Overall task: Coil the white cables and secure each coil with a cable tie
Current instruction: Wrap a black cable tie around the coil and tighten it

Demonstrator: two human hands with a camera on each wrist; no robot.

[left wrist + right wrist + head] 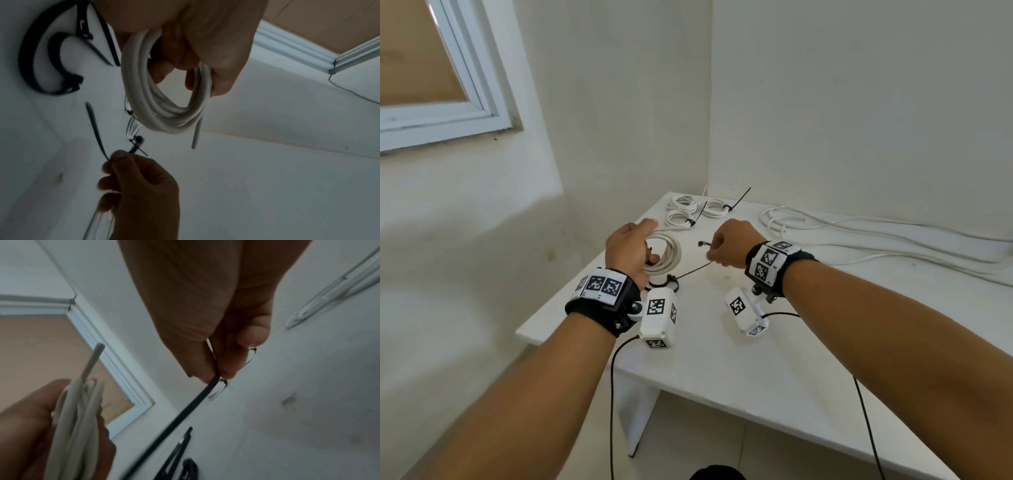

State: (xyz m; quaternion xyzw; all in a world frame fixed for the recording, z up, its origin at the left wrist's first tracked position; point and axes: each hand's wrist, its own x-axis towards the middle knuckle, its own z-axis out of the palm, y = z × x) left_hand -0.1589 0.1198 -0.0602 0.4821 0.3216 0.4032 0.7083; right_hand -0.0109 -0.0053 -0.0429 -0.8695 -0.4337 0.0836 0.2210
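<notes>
My left hand (631,246) grips a coil of white cable (666,253) and holds it above the table's left part; the left wrist view shows the coil (164,104) with one loose end hanging down. To its right, my right hand (726,246) pinches a black cable tie (693,270) between thumb and fingers. The tie (185,412) runs down and left from the fingertips. A gap separates tie and coil.
Three tied white coils (698,210) lie at the back of the white table (774,359). Long loose white cables (876,236) stretch along the right side. More black ties (664,282) lie under my left hand. Walls close in behind and left.
</notes>
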